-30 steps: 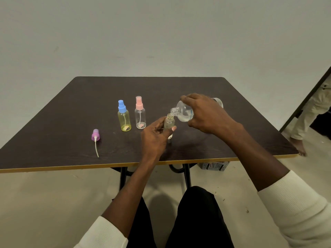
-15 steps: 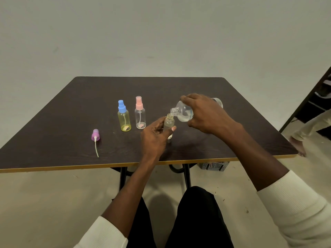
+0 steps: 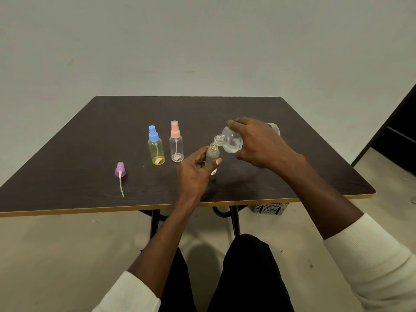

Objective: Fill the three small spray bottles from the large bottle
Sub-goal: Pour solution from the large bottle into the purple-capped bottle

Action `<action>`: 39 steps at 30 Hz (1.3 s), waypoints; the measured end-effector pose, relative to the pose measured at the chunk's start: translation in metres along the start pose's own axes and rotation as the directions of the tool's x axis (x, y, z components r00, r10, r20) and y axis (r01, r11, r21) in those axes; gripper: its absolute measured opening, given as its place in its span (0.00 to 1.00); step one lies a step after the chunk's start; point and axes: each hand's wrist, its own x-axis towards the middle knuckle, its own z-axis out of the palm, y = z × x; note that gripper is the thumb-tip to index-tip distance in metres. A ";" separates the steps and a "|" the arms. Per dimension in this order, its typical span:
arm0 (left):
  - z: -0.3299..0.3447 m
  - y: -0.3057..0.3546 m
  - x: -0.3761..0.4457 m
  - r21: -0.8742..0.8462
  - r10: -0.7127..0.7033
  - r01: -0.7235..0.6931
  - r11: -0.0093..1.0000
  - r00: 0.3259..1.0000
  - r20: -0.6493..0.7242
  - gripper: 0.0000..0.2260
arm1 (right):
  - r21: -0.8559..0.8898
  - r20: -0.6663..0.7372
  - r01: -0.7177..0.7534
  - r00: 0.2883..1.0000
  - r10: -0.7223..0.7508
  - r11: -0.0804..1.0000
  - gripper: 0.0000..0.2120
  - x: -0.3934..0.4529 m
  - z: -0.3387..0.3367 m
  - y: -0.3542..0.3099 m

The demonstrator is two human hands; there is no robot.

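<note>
Three small bottles: one open bottle (image 3: 212,159) under the pour, two capped ones to its left.
Left hand (image 3: 193,174): fingers curled round the open bottle, steadying it upright on the table (image 3: 67,154).
Right hand (image 3: 258,143): gripping the large bottle (image 3: 229,141), tipped with its long axis nearly level, neck pointing left and down, mouth just above the small bottle's mouth.
Blue-capped bottle (image 3: 156,146): just beside the pink-capped bottle (image 3: 176,143), clear of the pour.
Purple spray cap (image 3: 120,171): lying well to the left.
</note>
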 end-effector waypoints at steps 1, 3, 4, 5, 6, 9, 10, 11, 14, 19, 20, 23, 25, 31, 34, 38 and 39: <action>0.000 0.000 0.000 0.004 0.004 -0.004 1.000 1.000 0.002 0.17 | 0.001 0.000 0.000 1.000 0.000 1.000 0.35 0.000 0.000 0.000; 0.000 -0.001 0.000 0.009 0.002 -0.002 1.000 1.000 0.005 0.17 | 0.000 0.001 0.001 1.000 -0.001 1.000 0.35 0.000 0.000 0.000; 0.000 -0.002 0.001 0.006 -0.004 0.004 1.000 1.000 0.004 0.17 | -0.003 0.001 0.002 1.000 -0.002 1.000 0.35 0.000 0.000 0.000; 0.000 -0.003 0.001 0.005 -0.009 0.009 1.000 1.000 0.003 0.16 | -0.006 0.000 0.003 1.000 -0.003 1.000 0.35 0.000 0.000 0.001; 0.000 -0.003 0.001 0.006 -0.010 0.010 1.000 1.000 0.000 0.16 | -0.008 -0.001 0.003 1.000 -0.003 1.000 0.35 0.000 0.000 0.001; 0.000 -0.003 0.001 0.013 -0.006 0.006 1.000 1.000 0.003 0.16 | -0.007 -0.001 0.001 1.000 -0.001 1.000 0.35 0.000 0.001 0.001; 0.000 -0.003 0.001 0.017 -0.003 0.003 1.000 1.000 0.003 0.16 | -0.006 0.001 0.000 1.000 0.000 1.000 0.36 0.000 0.001 0.001; 0.000 -0.002 0.001 0.021 0.001 -0.001 1.000 1.000 0.004 0.16 | -0.005 0.004 0.000 1.000 0.000 1.000 0.36 0.000 0.001 0.001; 0.000 -0.001 0.001 0.024 0.012 -0.012 1.000 1.000 0.006 0.17 | -0.002 0.003 -0.002 1.000 0.002 1.000 0.36 0.000 0.001 0.002; 0.000 -0.002 0.001 0.028 0.026 -0.026 0.999 1.000 0.008 0.15 | -0.010 -0.002 -0.001 1.000 0.000 1.000 0.35 0.001 0.002 0.002; 0.000 -0.003 0.001 0.031 0.026 -0.026 0.999 1.000 0.011 0.15 | -0.010 -0.002 0.001 1.000 -0.001 1.000 0.35 0.001 0.003 0.002; -0.001 -0.004 0.001 0.027 0.018 -0.018 0.999 1.000 0.014 0.15 | -0.009 -0.002 0.004 1.000 -0.004 1.000 0.36 0.001 0.002 0.002; 0.000 -0.003 0.001 0.023 0.016 -0.016 1.000 1.000 0.009 0.15 | -0.009 -0.003 0.005 1.000 -0.005 1.000 0.36 0.001 0.002 0.003; 0.000 0.001 -0.001 0.021 0.027 -0.027 0.999 1.000 0.006 0.18 | -0.007 0.003 0.000 1.000 0.000 1.000 0.37 0.001 0.003 0.002; 0.000 0.000 0.000 0.007 0.023 -0.023 1.000 1.000 0.000 0.18 | -0.004 -0.001 0.000 1.000 0.000 1.000 0.37 0.002 0.004 0.003; 0.001 0.000 0.001 -0.014 0.004 -0.004 1.000 1.000 0.001 0.17 | -0.005 -0.011 -0.001 1.000 0.001 1.000 0.37 0.001 0.006 0.004; 0.001 0.000 0.001 -0.017 0.001 -0.001 1.000 1.000 0.000 0.17 | 0.001 -0.013 -0.003 1.000 0.003 1.000 0.37 0.001 0.006 0.004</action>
